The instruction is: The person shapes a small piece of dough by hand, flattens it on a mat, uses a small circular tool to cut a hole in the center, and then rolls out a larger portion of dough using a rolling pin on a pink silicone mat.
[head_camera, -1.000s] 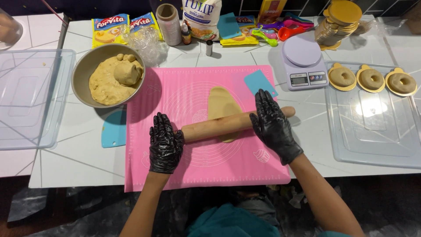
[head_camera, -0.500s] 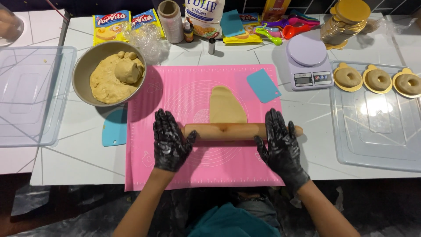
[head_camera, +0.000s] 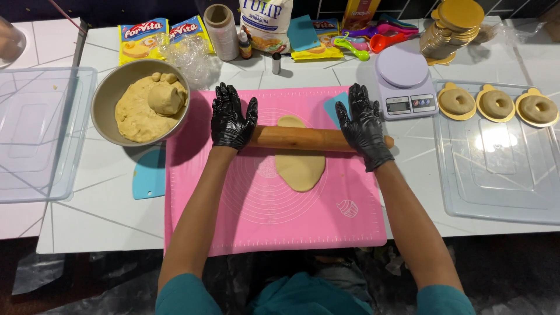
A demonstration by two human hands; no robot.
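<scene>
A wooden rolling pin (head_camera: 300, 139) lies across a flattened oval of tan dough (head_camera: 299, 166) on a pink silicone mat (head_camera: 256, 210). My left hand (head_camera: 232, 116), in a black glove, presses flat on the pin's left end. My right hand (head_camera: 364, 123), also in a black glove, presses flat on its right end. Both palms rest on top with fingers spread and pointing away from me. The pin covers the far part of the dough.
A metal bowl of dough (head_camera: 140, 108) stands left of the mat, a blue scraper (head_camera: 149, 181) below it. Behind the mat's far right corner is a digital scale (head_camera: 403, 81). Three ring pastries (head_camera: 496, 104) sit on a clear tray (head_camera: 501, 175). Another clear tray (head_camera: 35, 134) lies far left. Packets, cups line the back.
The rolling pin has been pushed away from me over the dough, from the near part of the mat to its far half. Both hands moved with it, arms stretched out.
</scene>
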